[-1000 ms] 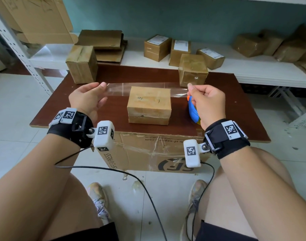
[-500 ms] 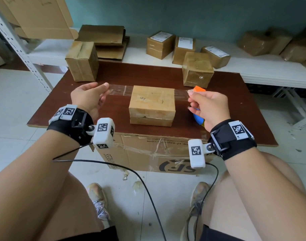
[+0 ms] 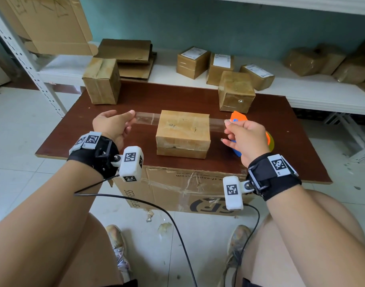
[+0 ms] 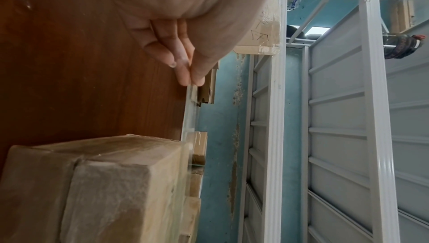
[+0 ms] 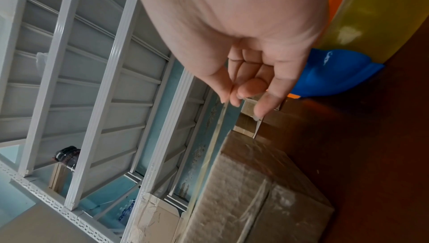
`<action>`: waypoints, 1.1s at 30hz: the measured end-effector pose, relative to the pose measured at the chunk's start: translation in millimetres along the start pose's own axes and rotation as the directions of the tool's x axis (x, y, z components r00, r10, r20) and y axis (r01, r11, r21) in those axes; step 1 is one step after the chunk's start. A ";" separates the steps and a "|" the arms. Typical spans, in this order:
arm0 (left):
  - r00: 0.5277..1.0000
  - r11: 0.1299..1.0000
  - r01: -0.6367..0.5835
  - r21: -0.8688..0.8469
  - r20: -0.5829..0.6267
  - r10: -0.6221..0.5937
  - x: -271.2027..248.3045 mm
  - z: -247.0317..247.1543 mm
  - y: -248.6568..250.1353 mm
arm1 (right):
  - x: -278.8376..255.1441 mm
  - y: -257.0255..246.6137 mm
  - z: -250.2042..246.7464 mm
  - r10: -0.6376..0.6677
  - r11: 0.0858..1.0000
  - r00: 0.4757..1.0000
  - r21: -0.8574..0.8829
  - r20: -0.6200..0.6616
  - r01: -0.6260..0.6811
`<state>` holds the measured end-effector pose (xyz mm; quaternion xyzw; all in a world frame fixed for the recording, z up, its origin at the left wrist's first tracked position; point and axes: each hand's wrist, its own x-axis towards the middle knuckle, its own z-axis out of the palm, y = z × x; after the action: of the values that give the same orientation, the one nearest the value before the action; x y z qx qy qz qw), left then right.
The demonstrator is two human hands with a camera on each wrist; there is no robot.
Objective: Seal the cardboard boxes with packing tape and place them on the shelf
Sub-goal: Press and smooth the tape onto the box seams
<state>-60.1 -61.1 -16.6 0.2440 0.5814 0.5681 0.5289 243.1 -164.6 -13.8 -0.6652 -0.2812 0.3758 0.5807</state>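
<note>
While you hold things so:
Left hand (image 3: 113, 126): pinches clear tape strip (image 3: 145, 119).
Right hand (image 3: 244, 137): pinches the other end.
Between them: cardboard box (image 3: 182, 133), strip unpressed.
Left: sealing, shelving.

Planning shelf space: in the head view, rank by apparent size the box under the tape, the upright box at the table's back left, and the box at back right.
1. Box under the tape, though it is nearest.
2-3. Back-left box and back-right box: too alike to rank.

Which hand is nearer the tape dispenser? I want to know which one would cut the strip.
Right. The right hand is right beside the tape dispenser, pinching tape; the left hand pinches the strip's far end, across the box.
</note>
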 end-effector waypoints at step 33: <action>0.988 0.979 0.152 0.136 -0.025 -0.150 25.3 5.0 -25.8 | 12.2 27.8 9.6 -0.188 0.932 0.982 -0.317 -0.009 0.175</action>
<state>-55.6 -42.8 -47.8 0.2310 0.6399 0.4866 0.5480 240.2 -154.0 -43.6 -0.7277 -0.3863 0.2576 0.5048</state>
